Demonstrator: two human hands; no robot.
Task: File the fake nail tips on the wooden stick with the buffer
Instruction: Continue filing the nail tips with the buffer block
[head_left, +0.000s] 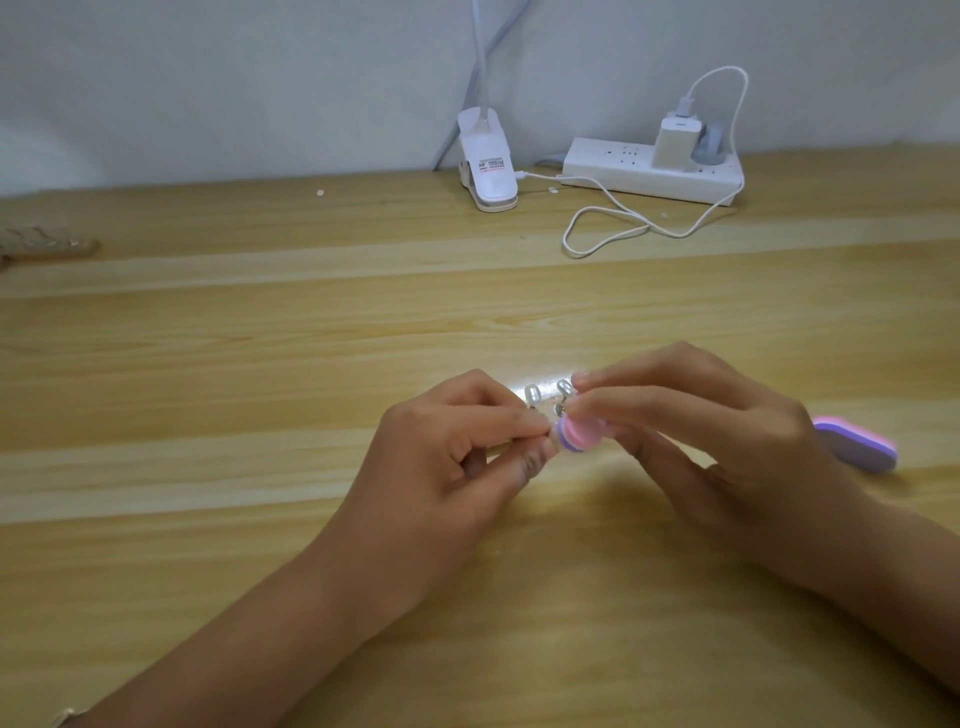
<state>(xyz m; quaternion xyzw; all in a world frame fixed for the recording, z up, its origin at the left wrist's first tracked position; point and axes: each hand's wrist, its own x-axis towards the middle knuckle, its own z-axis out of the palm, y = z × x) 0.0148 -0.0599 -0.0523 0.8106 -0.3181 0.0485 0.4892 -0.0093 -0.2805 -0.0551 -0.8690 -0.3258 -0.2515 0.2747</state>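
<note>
Buffer end brought up to the nail tips; both hands engaged.

Left hand (457, 452) pinches the wooden stick, which is mostly hidden in its fingers. Clear nail tips (533, 393) stand just right of those fingers. Right hand (727, 431) grips the buffer (857, 444). Its long axis runs left-right through the hand, pink end just below the tips; contact cannot be told. Filing stroke likely follows that axis.

Pink-and-purple layered buffer (579, 435), held level over the counter's (311, 338) middle, one end against small clear nail tips (533, 393) standing upright.
</note>
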